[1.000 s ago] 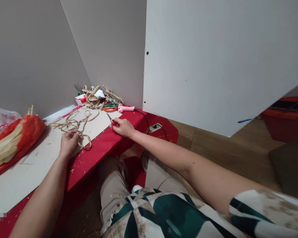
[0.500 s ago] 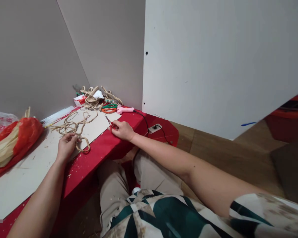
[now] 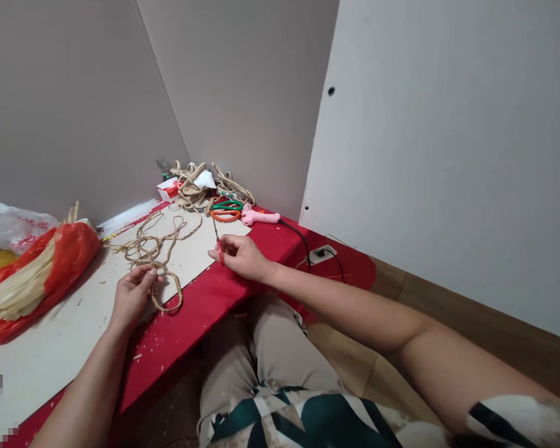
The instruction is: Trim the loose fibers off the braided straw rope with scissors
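My left hand (image 3: 133,295) pinches a braided straw cord (image 3: 181,292) over the table's front edge. A loop of the cord hangs down beside my fingers, and the rest lies tangled on the white board (image 3: 86,311) beyond. In my right hand (image 3: 245,256) is a small pair of scissors (image 3: 221,249) with red handles, its blades pointing away from me. The scissors are apart from the cord in my left hand. Just past the blades lie larger scissors with green handles (image 3: 227,205) and another pair with orange handles (image 3: 225,216).
A pink glue gun (image 3: 261,216) with a black cable rests at the right corner. A power strip (image 3: 323,254) sits below it. Piled cords (image 3: 191,196) lean against the partition. At left, a red plastic bag (image 3: 77,249) holds pale husks (image 3: 23,286). A white panel (image 3: 438,155) stands at right.
The view has turned left, so everything sits further right. The small scissors' blades now look closed together and point more straight ahead. My left hand keeps its hold on the cord.
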The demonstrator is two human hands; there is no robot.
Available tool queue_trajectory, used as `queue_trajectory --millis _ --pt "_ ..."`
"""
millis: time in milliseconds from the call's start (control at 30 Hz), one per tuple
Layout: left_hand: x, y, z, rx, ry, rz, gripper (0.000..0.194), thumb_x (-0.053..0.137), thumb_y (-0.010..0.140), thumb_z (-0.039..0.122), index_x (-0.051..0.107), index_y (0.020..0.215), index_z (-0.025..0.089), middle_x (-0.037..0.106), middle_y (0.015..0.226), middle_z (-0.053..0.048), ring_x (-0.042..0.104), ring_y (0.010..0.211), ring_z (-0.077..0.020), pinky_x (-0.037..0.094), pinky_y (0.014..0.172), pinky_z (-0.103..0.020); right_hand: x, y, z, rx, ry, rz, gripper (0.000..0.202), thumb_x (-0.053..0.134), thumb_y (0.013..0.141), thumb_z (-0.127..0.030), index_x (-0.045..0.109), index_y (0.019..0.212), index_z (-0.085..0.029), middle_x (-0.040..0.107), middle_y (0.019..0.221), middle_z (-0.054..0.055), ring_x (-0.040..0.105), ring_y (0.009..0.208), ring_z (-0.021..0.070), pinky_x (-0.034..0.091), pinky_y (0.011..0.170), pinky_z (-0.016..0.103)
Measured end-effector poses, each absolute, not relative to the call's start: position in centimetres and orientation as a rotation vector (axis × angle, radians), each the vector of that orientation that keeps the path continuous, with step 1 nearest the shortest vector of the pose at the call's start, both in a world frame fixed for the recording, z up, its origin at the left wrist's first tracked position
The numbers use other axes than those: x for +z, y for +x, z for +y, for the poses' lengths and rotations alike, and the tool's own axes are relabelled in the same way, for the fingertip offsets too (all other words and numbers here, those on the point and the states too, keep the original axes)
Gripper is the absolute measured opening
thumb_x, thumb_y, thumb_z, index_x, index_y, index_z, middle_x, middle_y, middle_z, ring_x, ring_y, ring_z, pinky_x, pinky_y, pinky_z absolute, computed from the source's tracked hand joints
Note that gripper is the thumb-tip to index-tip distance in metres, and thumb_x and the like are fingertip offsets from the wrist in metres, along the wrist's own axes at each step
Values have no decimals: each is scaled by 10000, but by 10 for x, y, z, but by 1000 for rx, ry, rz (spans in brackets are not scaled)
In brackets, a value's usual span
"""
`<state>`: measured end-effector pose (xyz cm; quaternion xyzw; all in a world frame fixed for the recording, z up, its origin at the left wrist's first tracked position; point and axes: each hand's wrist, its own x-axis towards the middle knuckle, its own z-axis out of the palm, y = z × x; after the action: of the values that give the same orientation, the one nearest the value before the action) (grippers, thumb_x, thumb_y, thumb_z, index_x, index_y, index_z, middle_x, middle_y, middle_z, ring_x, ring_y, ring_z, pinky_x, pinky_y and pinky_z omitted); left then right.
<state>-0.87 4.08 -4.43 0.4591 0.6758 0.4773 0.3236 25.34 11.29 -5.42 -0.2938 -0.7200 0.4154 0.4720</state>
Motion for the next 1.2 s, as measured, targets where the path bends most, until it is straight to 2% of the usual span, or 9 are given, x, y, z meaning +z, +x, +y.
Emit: queue_trajectory --millis 267,367,433,500,567,633,733,933,1200 --pt "-41 -3 31 1202 1129 1669 371 588 876 324 562 1215 176 584 1210 -108 609 982 -240 519 793 -451 -10 168 142 1660 -578 -1652 413 656 740 -539 473 848 -186 601 607 -32 562 473 87 394 443 173" --pt "-43 -2 28 1185 1066 1590 350 584 879 320 570 1195 171 593 1186 -104 616 954 -230 528 770 -436 -3 132 147 1941 -539 -1555 384 568 818 -550 419 867 -200 580 589 -45 576 484 95 459 483 203" --pt "-43 -1 27 1210 1020 1527 301 594 874 317 594 1129 158 630 1057 -78 628 825 -187 536 687 -373 2 114 146 2095 -509 -1455 375 450 879 -571 396 842 -202 523 539 -63 510 421 77 446 459 206" --pt "-42 0 26 1257 977 1459 253 643 839 321 623 1020 146 633 813 -21 580 620 -121 493 569 -274 8 103 142 2176 -495 -1331 408 394 889 -604 380 808 -204 393 469 -113 326 331 33 338 383 157" --pt "-38 4 25 1301 937 1387 257 699 788 329 635 961 150 575 628 27 499 495 -79 424 498 -215 16 100 141 2202 -473 -1227 430 417 870 -626 388 790 -205 242 431 -145 164 319 20 171 335 133" --pt "-32 9 23 1318 904 1319 296 712 770 345 639 995 168 563 578 31 489 478 -83 397 479 -208 23 104 142 2190 -448 -1150 426 456 855 -622 405 789 -204 188 425 -151 113 330 22 104 334 140" --pt "-22 18 18 1303 872 1238 311 677 788 376 646 1025 178 511 523 38 440 435 -96 348 419 -218 33 116 147 2158 -364 -1036 409 522 833 -595 432 779 -200 205 417 -148 107 335 18 85 338 148" --pt "4 29 4 1320 820 1212 233 665 813 333 681 953 147 387 517 72 223 411 -28 183 386 -168 51 139 148 2148 -213 -983 400 585 798 -571 432 740 -206 192 413 -146 89 343 18 66 343 159" --pt "23 28 -4 1250 730 1408 245 757 705 378 697 832 177 461 529 36 271 430 -45 205 379 -157 50 130 161 2155 -195 -994 411 594 795 -569 392 735 -216 179 415 -145 95 346 22 72 346 164"
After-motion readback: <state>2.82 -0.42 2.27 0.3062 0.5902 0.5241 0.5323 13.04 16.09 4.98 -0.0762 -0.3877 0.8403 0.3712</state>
